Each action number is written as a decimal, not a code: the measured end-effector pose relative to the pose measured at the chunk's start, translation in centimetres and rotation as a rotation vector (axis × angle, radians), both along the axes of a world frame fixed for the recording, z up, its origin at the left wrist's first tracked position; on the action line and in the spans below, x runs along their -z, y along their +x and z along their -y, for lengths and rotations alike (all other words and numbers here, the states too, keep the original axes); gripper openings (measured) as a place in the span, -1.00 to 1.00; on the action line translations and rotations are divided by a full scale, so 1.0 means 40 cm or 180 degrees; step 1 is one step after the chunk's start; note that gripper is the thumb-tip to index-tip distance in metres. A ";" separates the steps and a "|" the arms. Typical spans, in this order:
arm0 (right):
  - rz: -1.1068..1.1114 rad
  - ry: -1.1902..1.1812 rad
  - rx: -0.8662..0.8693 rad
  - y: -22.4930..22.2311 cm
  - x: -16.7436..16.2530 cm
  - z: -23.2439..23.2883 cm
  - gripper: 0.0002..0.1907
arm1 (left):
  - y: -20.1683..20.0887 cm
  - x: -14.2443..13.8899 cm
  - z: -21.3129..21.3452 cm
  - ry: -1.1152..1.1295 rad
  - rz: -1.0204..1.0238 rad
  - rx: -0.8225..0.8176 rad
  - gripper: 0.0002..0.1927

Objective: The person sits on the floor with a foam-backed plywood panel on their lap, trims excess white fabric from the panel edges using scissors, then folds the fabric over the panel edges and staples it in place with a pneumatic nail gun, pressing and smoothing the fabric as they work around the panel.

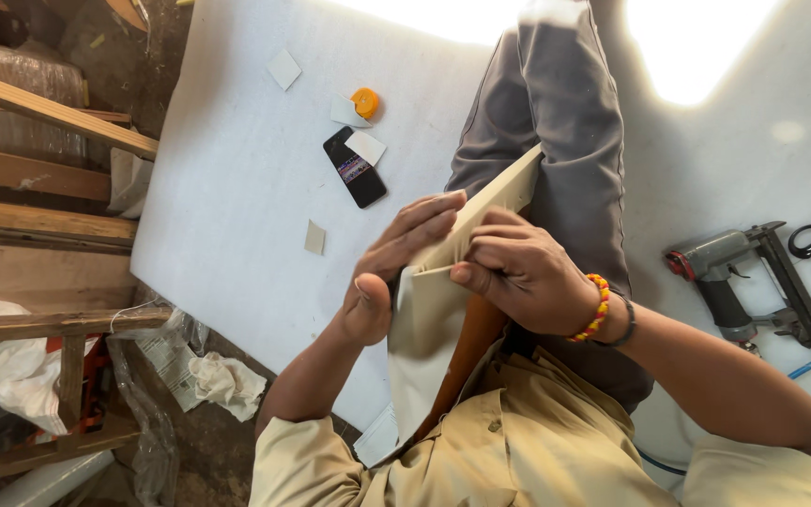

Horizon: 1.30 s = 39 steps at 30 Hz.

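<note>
- A big white sheet (237,207) is lying flat and covering most of the floor.
- Bright light (696,47) is shining on its far edge.
- Brown wooden planks (39,174) are lying stacked beside it.
- A crumpled white cloth (227,380) is sitting on the dirty ground.

Daylight scene, bright overall. Two blown-out glare patches on white sheet (237,188) along top edge, detail lost there. Left side with wooden planks (39,169) dimmer, in shade. Soft shadow under hands and held panel (429,319). Centre sharp; wide-angle stretch at edges, shirt at bottom slightly soft.
</note>
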State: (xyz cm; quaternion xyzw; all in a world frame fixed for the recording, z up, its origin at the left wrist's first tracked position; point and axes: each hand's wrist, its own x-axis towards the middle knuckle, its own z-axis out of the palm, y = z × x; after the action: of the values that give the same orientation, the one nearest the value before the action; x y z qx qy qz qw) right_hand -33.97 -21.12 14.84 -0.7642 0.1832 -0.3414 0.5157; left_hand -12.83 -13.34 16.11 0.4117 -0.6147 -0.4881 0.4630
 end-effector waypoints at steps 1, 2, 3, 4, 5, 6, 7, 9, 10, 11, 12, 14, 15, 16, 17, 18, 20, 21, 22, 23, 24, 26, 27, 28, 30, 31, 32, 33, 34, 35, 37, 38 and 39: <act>0.0067 -0.0207 0.0131 0.006 0.005 0.003 -0.65 | -0.003 0.001 -0.005 0.0083 -0.0046 0.0042 -0.08; 0.0134 -0.0423 0.0268 0.013 0.011 0.005 -0.66 | -0.007 0.000 -0.010 0.0158 -0.0090 0.0090 -0.09; 0.0195 -0.0639 0.0397 0.018 0.016 0.005 -0.68 | -0.009 -0.001 -0.014 0.0234 -0.0139 0.0130 -0.10; 0.0312 -0.0502 0.0360 0.023 0.021 0.004 -0.69 | -0.010 -0.002 -0.018 0.0245 -0.0139 0.0136 -0.14; 0.0428 -0.0365 0.0307 0.029 0.027 0.003 -0.70 | -0.010 -0.005 -0.022 0.0253 -0.0141 0.0127 -0.18; 0.0543 -0.0228 0.0245 0.034 0.031 0.001 -0.71 | -0.009 -0.008 -0.026 0.0260 -0.0144 0.0109 -0.22; 0.0530 0.0013 0.0150 0.038 0.036 0.001 -0.70 | -0.008 -0.011 -0.031 0.0263 -0.0197 0.0105 -0.24; 0.0503 0.0499 -0.0029 0.046 0.046 0.002 -0.68 | -0.005 -0.020 -0.041 0.0274 -0.0297 0.0115 -0.28; 0.0595 0.0463 -0.0077 0.050 0.051 0.004 -0.68 | -0.004 -0.025 -0.045 0.0243 -0.0236 0.0102 -0.31; 0.0693 0.0444 -0.0127 0.056 0.057 0.005 -0.69 | -0.004 -0.033 -0.052 0.0229 -0.0170 0.0085 -0.34; 0.0790 0.0411 -0.0162 0.059 0.063 0.006 -0.69 | -0.006 -0.039 -0.055 0.0204 -0.0104 0.0086 -0.37; 0.0839 0.0353 -0.0114 0.070 0.075 0.008 -0.68 | -0.013 -0.057 -0.066 0.0284 0.0153 -0.0106 -0.42; 0.0862 0.0365 -0.0089 0.074 0.081 0.005 -0.68 | -0.018 -0.067 -0.071 0.0364 0.0280 -0.0205 -0.44; 0.0877 0.0402 -0.0107 0.075 0.086 0.004 -0.68 | -0.023 -0.077 -0.074 0.0432 0.0454 -0.0311 -0.47; 0.0894 0.0431 -0.0121 0.074 0.091 0.005 -0.68 | -0.029 -0.086 -0.076 0.0491 0.0630 -0.0411 -0.51; 0.0908 0.0456 -0.0130 0.072 0.096 0.006 -0.68 | -0.035 -0.094 -0.075 0.0545 0.0805 -0.0504 -0.54; 0.1039 0.0453 -0.0167 0.068 0.102 0.013 -0.65 | -0.044 -0.107 -0.068 0.0588 0.0962 -0.0640 -0.59; 0.1099 0.0462 -0.0190 0.068 0.104 0.016 -0.64 | -0.048 -0.112 -0.063 0.0620 0.1037 -0.0714 -0.61; 0.1114 0.0458 -0.0140 0.070 0.105 0.019 -0.64 | -0.054 -0.117 -0.058 0.0686 0.1065 -0.0806 -0.64; 0.1131 0.0442 -0.0095 0.075 0.106 0.023 -0.64 | -0.057 -0.120 -0.050 0.0740 0.1095 -0.0903 -0.67; 0.1150 0.0424 -0.0045 0.080 0.107 0.024 -0.65 | -0.062 -0.122 -0.043 0.0792 0.1128 -0.0996 -0.69; 0.1122 0.0401 0.0111 0.090 0.107 0.025 -0.72 | -0.069 -0.123 -0.029 0.0853 0.1275 -0.1135 -0.73; 0.1112 0.0382 0.0187 0.094 0.107 0.025 -0.75 | -0.073 -0.123 -0.024 0.0873 0.1351 -0.1208 -0.75; 0.1026 0.0344 0.0288 0.097 0.107 0.025 -0.75 | -0.075 -0.121 -0.019 0.1087 0.1378 -0.1333 -0.76; 0.0858 0.0246 0.0488 0.101 0.105 0.027 -0.77 | -0.079 -0.112 -0.013 0.1493 0.1425 -0.1588 -0.79; 0.0809 0.0228 0.0513 0.103 0.103 0.026 -0.77 | -0.081 -0.106 -0.013 0.1409 0.1353 -0.1608 -0.79; 0.0752 0.0218 0.0533 0.104 0.098 0.025 -0.77 | -0.082 -0.100 -0.014 0.1336 0.1275 -0.1631 -0.79; 0.0691 0.0209 0.0549 0.103 0.093 0.024 -0.77 | -0.084 -0.094 -0.017 0.1264 0.1192 -0.1656 -0.79; 0.0644 0.0276 0.0520 0.101 0.088 0.021 -0.78 | -0.085 -0.088 -0.021 0.1146 0.1229 -0.1641 -0.79; 0.0592 0.0342 0.0492 0.094 0.084 0.019 -0.78 | -0.085 -0.082 -0.025 0.1028 0.1259 -0.1623 -0.79; 0.0487 0.0140 0.0752 0.061 0.087 0.010 -0.80 | -0.084 -0.073 -0.033 0.1106 0.1312 -0.1733 -0.79; 0.0422 -0.0124 0.1054 0.014 0.098 0.003 -0.82 | -0.083 -0.070 -0.035 0.1312 0.1329 -0.1838 -0.79; 0.0330 -0.0387 0.1355 -0.042 0.119 -0.005 -0.84 | -0.082 -0.067 -0.037 0.1536 0.1329 -0.1929 -0.78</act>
State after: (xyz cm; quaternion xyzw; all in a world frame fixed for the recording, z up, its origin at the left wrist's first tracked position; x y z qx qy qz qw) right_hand -35.65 -20.92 10.10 -0.7194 0.2926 -0.4917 0.3938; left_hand -16.11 -11.86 18.78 0.7596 -0.4150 -0.3662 0.3417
